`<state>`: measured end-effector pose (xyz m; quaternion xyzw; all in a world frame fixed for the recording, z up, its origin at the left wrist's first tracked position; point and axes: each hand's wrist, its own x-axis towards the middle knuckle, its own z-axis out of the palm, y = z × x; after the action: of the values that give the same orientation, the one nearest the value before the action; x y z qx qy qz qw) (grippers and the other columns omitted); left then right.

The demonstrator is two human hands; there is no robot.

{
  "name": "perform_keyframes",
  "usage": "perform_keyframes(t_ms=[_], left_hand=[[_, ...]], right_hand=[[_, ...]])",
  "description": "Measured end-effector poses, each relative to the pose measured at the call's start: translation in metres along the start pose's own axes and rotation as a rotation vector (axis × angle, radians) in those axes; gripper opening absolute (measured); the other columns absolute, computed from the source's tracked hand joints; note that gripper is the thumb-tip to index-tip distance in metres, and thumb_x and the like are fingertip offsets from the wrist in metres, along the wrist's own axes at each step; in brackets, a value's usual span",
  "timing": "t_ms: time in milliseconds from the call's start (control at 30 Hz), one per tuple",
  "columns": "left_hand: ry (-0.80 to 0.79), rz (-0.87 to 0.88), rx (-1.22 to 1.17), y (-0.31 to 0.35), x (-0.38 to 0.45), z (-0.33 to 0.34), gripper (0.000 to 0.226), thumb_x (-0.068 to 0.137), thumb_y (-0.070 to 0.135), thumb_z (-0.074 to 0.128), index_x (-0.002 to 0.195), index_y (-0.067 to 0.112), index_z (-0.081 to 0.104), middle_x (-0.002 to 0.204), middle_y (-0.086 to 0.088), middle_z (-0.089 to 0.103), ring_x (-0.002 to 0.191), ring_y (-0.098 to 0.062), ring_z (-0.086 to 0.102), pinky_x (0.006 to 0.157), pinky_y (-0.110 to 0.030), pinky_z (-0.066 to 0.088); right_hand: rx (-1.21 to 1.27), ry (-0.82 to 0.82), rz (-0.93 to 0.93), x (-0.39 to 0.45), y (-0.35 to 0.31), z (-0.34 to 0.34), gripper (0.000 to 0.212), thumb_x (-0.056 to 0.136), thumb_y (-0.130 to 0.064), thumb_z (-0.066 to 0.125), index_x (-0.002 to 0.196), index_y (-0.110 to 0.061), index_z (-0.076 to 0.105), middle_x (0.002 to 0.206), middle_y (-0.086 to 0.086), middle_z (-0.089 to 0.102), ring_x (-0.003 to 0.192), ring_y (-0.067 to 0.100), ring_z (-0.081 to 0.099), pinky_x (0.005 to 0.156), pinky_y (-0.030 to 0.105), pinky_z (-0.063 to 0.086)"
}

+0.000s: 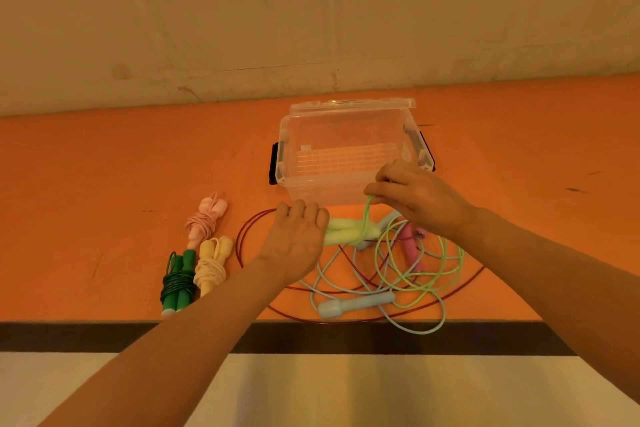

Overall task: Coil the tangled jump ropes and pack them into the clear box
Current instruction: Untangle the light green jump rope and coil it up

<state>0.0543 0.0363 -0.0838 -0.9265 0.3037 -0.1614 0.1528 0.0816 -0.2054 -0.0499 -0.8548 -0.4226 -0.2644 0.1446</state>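
The left hand point(294, 239) is curled over the near ends of the two pale green foam handles point(346, 235), which lie side by side on the orange bench point(104, 166) with their long axis running left to right, just in front of the clear plastic box with black side latches point(346, 149). The right hand point(419, 198) is raised a little above and to the right of those handles, its fingertips pinching a loop of the thin pale green cord point(365, 215); that loop drops almost straight down and crosses the handles near their right-hand end. So the grip on the cord sits above the handles' free end, and the wrap would have to go round an axis at right angles to the cord's drop.

The rest of the green cord trails in loose rings to the right and towards the bench's near edge, crossing a pale blue rope with a blue handle point(356, 303), a pink handle point(410, 246) and a thin dark red cord point(242, 243). I judge this slack must be drawn free of those before each turn lies tight.

Left of the hands three bundles are already coiled: a pink one point(204, 218), a cream one point(211, 267) and a dark green one point(178, 282). The box stands open, nothing visibly inside, nearer the right hand than the left
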Motion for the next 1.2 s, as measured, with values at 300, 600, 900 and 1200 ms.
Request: perform_keyframes(t_ms=[300,600,900,1200], left_hand=[[0.251,0.098,-0.155,-0.01,0.005,-0.008,0.041,0.076,0.033,0.046,0.108,0.008,0.047,0.092,-0.009,0.058,0.078,-0.027,0.052,0.069,-0.038,0.035],[0.282,-0.002,-0.205,-0.023,0.004,-0.011,0.037,0.078,0.03,0.048,0.108,0.01,0.048,0.096,-0.009,0.061,0.084,-0.029,0.056,0.074,-0.039,0.037],[0.116,-0.26,-0.089,-0.018,0.009,-0.016,0.038,0.061,0.025,0.078,0.09,0.008,0.06,0.085,-0.009,0.06,0.071,-0.028,0.054,0.061,-0.036,0.038],[0.1,-0.227,-0.112,-0.014,0.008,-0.014,0.041,0.06,0.029,0.079,0.09,0.008,0.06,0.081,-0.008,0.059,0.068,-0.028,0.054,0.06,-0.036,0.04]], right_hand=[[0.203,-0.178,0.165,-0.015,0.013,0.003,0.046,0.1,-0.037,0.036,0.109,-0.006,0.069,0.091,0.009,0.058,0.086,0.016,0.047,0.076,0.015,0.031],[0.161,-0.322,0.431,-0.035,0.018,0.003,0.044,0.097,-0.041,0.034,0.117,-0.015,0.063,0.099,0.003,0.062,0.095,0.022,0.055,0.075,0.035,0.046],[-0.142,-0.617,0.369,-0.049,-0.021,0.013,0.075,0.083,0.003,0.057,0.149,-0.016,0.027,0.118,0.007,0.055,0.106,0.025,0.055,0.064,0.029,0.039],[-0.285,-0.548,0.18,-0.03,-0.045,0.035,0.072,0.047,0.0,0.081,0.117,-0.003,0.065,0.085,0.006,0.065,0.075,0.023,0.064,0.055,0.027,0.048]])
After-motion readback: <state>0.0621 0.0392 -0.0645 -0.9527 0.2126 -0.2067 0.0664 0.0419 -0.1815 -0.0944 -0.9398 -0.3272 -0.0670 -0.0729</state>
